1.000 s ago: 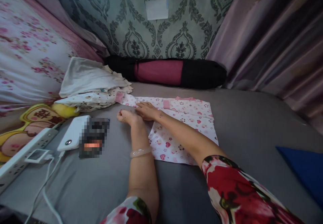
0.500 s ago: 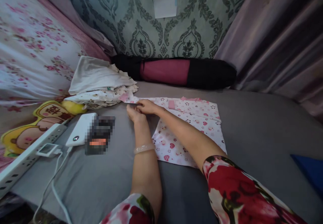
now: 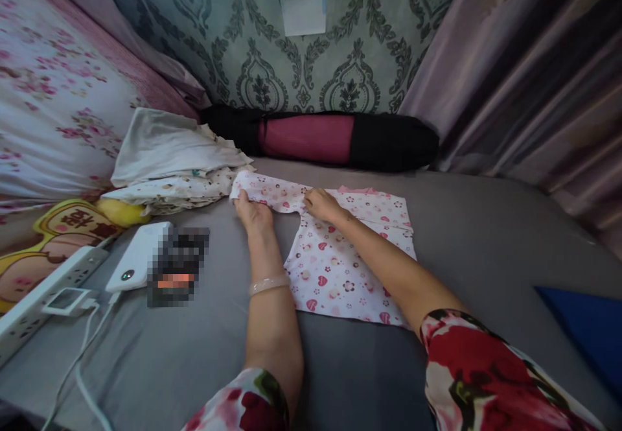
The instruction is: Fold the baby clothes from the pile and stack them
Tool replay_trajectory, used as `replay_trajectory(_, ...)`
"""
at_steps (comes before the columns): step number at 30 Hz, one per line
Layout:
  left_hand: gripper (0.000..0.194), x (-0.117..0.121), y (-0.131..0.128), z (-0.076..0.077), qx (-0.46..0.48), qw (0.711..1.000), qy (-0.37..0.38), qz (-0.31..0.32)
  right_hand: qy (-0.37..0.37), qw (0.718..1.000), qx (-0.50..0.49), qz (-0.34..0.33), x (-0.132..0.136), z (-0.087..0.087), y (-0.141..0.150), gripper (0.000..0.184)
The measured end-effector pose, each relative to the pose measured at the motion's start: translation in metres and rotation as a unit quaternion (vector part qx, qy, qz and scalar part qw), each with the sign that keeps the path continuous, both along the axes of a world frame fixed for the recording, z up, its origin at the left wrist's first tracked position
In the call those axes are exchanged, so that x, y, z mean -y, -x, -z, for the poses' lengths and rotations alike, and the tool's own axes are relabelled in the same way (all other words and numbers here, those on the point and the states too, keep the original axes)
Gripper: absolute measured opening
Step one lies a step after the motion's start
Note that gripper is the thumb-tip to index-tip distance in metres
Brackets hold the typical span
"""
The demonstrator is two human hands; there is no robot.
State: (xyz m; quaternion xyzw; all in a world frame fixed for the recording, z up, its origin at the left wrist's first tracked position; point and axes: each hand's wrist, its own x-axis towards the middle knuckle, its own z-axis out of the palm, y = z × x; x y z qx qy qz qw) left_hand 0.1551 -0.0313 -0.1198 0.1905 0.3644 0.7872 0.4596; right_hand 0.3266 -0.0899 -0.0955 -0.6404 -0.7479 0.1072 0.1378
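A small white shirt [image 3: 340,275] with pink hearts and flowers lies on the grey bed, one side folded over its body. Its sleeve [image 3: 272,190] stretches to the left, with a rounded, doubled end. My left hand [image 3: 253,214] grips that sleeve end from the near side, the fingers partly hidden under the cloth. Where the sleeve meets the body, my right hand [image 3: 323,206] has its fingers bent and closed on the fabric. A bit of pink trim [image 3: 357,190] shows along the far edge.
Left of the shirt are a pile of folded clothes [image 3: 179,159], a white power bank [image 3: 138,256], a blurred-out dark object [image 3: 178,266], a power strip [image 3: 48,295] with cables and a yellow cushion [image 3: 63,236]. A black and maroon roll [image 3: 306,138] lies by the wall.
My hands were together at the sleeve's end; now my right hand has moved right toward the shoulder. The sleeve end is folded back, and its pink cuff and the pink patch no longer show.
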Motion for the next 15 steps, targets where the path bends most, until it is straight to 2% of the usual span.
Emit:
replay_trajectory(3, 0.025, 0.007, -0.005, -0.013, -0.026, 0.999, -0.035, 0.025, -0.001, 0.999, 0.042, -0.016, 0.006, 0.009, 0.006, 0.035)
replay_trajectory(7, 0.029, 0.019, -0.015, -0.030, -0.028, 0.995, -0.076, 0.066, 0.006, 0.998, 0.055, 0.017, 0.002, 0.015, 0.018, 0.048)
replay_trajectory(11, 0.035, 0.028, -0.027, -0.042, -0.042, 0.990, -0.090, 0.099, 0.037, 0.997, 0.064, 0.030, -0.006, 0.010, 0.022, 0.057)
replay_trajectory(15, 0.037, 0.031, -0.035, -0.043, -0.079, 0.986, -0.083, 0.124, 0.078, 0.993, 0.077, 0.042, -0.014, 0.000, 0.024, 0.063)
